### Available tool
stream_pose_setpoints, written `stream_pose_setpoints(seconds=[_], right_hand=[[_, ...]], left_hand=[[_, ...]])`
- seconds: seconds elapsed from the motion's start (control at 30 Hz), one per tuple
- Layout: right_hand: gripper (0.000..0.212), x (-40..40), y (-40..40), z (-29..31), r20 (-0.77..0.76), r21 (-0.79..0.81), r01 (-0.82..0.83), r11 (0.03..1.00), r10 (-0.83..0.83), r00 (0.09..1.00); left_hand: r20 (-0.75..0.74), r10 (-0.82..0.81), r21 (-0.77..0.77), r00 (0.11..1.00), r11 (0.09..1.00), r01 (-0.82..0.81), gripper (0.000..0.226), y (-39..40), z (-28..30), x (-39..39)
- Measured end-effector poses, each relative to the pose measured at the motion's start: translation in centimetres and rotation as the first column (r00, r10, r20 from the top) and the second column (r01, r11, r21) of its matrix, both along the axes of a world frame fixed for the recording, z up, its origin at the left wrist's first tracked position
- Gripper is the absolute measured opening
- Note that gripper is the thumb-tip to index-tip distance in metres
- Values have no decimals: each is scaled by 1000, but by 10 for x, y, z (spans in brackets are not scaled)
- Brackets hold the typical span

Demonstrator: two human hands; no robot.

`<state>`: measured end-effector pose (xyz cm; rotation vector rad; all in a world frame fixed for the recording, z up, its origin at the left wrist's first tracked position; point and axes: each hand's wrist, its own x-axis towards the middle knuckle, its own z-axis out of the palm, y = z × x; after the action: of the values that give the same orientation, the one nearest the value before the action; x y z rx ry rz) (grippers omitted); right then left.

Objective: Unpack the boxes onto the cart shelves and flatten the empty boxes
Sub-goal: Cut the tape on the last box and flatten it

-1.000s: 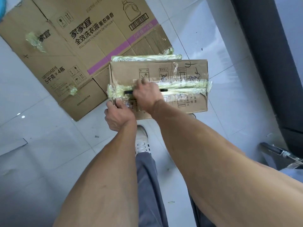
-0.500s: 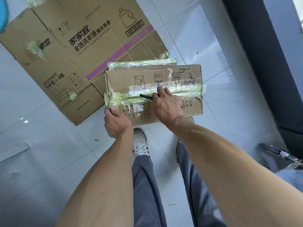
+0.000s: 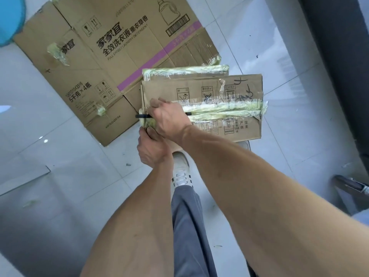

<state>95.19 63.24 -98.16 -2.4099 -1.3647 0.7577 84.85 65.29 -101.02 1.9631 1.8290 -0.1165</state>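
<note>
A small cardboard box (image 3: pixel 235 90), sealed along its middle with a wide band of yellowish tape (image 3: pixel 225 109), is held up in front of me. My left hand (image 3: pixel 152 149) grips its near left corner from below. My right hand (image 3: pixel 169 118) holds a thin black tool (image 3: pixel 142 116) at the left end of the tape seam, its tip sticking out past the box's left edge. A large flattened laundry detergent carton (image 3: pixel 111 62) lies on the floor behind the box.
The floor (image 3: pixel 60 176) is pale glossy tile. A blue object (image 3: pixel 10 21) shows at the top left corner. A dark panel (image 3: pixel 337 66) runs down the right side, with a metal part (image 3: pixel 351 185) low at the right. My shoe (image 3: pixel 180 172) stands under the box.
My right hand has slid the black tool leftward along the tape seam, from the middle of the box to its left end. My left hand keeps its grip on the corner.
</note>
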Motion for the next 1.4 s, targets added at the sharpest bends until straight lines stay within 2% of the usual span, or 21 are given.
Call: stream_pose_setpoints(seconds=[0.13,0.27,0.37,0.63,0.73,0.87,0.93,1.03,1.07,1.1,1.17,1.2,1.27,1.4], right_hand=[[29,-6,0,-1,16,-14,39,999,-39,999],[28,-7,12,-1,86,-68,-66,996,72,994],[25,-10,19,5,102,-94,-87,992,97,990],[27,-22,-14,8,125,-162,-113,980,134,983],[24,-5,-51,-1,129,-283,-93,955,134,983],[22,40,-128,-15,219,-516,9,856,122,968],[20,47,-149,-17,252,-545,49,837,108,962],[21,33,-149,-13,225,-556,22,831,125,966],[22,26,-144,-14,214,-553,19,833,120,970],[24,22,-140,-15,192,-547,20,837,102,976],[24,18,-138,-13,161,-516,16,856,78,984],[22,17,-139,-13,160,-498,13,867,77,984],[19,18,-141,-15,155,-468,-2,883,85,984],[18,27,-146,-22,153,-431,-16,902,91,984]], left_hand=[[-20,-17,-17,1000,1000,17,36,1,0,0],[10,-16,-50,1000,999,16,34,5,3,2],[-33,-26,-79,999,997,23,32,13,5,4],[-3,53,-101,999,993,-53,32,-11,4,-8],[9,74,-23,997,997,-74,36,-16,1,-10],[-19,1,25,1000,1000,0,41,-6,-6,-14],[-39,-1,33,999,999,2,42,-3,-8,-13],[-165,93,102,982,992,-77,45,-13,-7,-8],[-216,42,146,976,989,-10,52,-18,-2,-6],[-235,-91,156,968,979,130,64,-24,3,-2],[-215,-428,98,878,885,456,83,-40,10,6],[-190,-545,61,817,824,563,85,-49,12,12],[-162,-648,-25,744,756,654,80,-66,11,23],[-183,-745,-190,642,667,720,78,-92,-4,40]])
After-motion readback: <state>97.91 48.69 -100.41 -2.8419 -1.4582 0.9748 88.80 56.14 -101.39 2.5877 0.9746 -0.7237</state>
